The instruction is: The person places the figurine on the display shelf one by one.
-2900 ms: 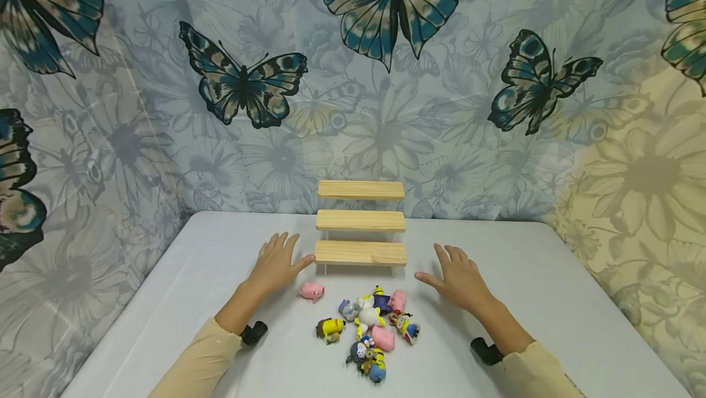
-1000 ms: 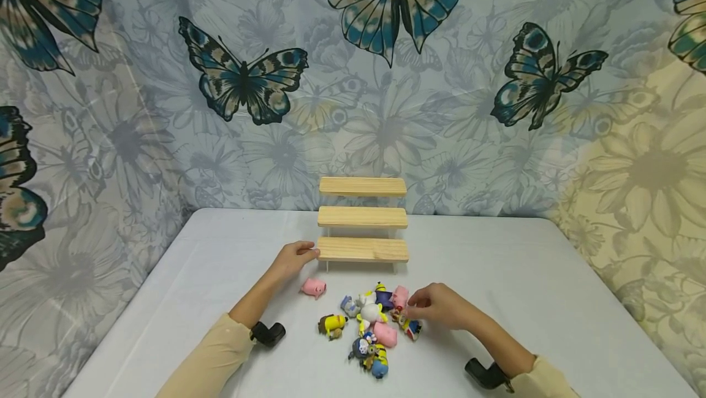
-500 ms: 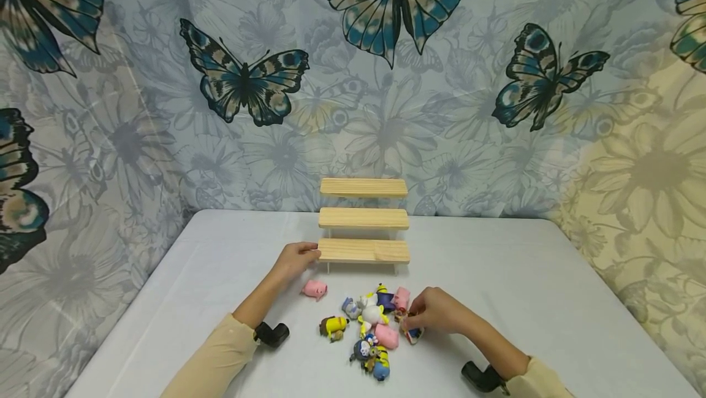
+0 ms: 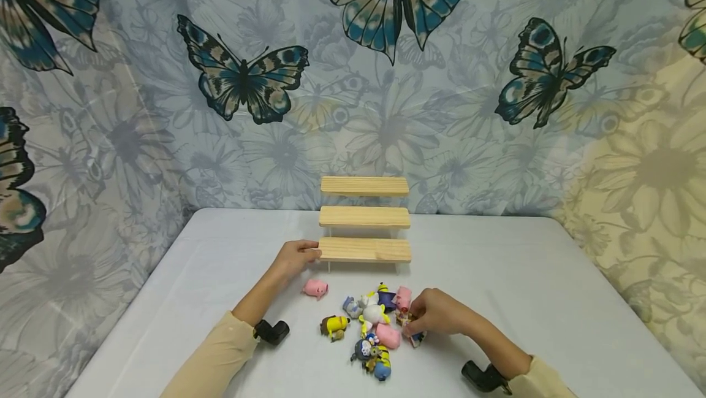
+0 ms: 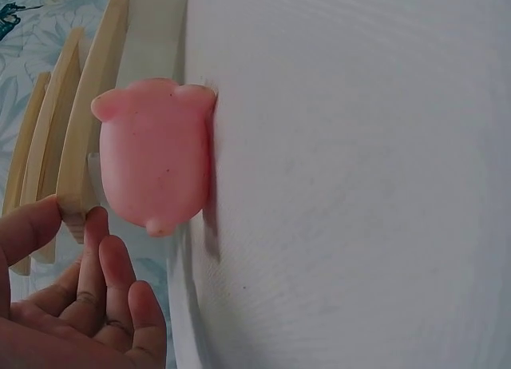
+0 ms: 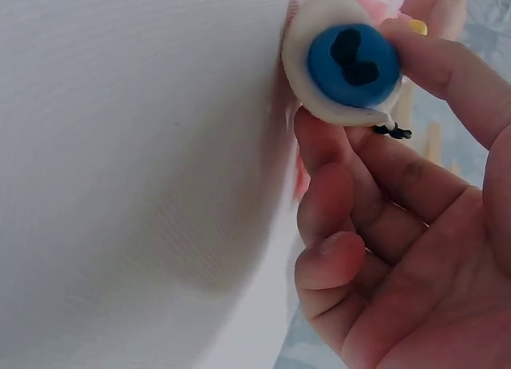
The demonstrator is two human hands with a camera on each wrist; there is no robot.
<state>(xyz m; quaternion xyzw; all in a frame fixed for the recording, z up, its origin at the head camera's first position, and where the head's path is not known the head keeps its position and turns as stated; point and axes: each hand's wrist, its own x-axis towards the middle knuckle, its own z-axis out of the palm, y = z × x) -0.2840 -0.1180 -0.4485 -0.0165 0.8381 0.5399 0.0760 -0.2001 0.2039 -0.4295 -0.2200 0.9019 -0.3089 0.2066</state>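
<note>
My left hand (image 4: 293, 258) pinches the left end of the lowest board of a three-tier wooden display stand (image 4: 365, 249), thumb on one face and index finger on the other in the left wrist view. A pink pig figurine (image 5: 156, 157) stands just in front of that board. At the right of a pile of toys, my right hand (image 4: 441, 312) grips a minion figurine (image 4: 417, 339) between thumb and fingers. The right wrist view shows its blue underside (image 6: 351, 61) with two black feet and a white rim around it; the hand hides most of its body in the head view.
Several figurines lie close together: a white-and-yellow one (image 4: 374, 314), pink pigs (image 4: 388, 336), a blue-and-yellow minion (image 4: 382, 368) and a dark one (image 4: 361, 349). A brown-and-yellow figurine (image 4: 334, 325) lies apart to the left. The white-covered table (image 4: 496, 263) meets a butterfly-print cloth behind.
My left hand has gone from spread fingers beside the stand to pinching its lowest board. My right hand has come down and left from the table's right side and taken hold of the minion figurine.
</note>
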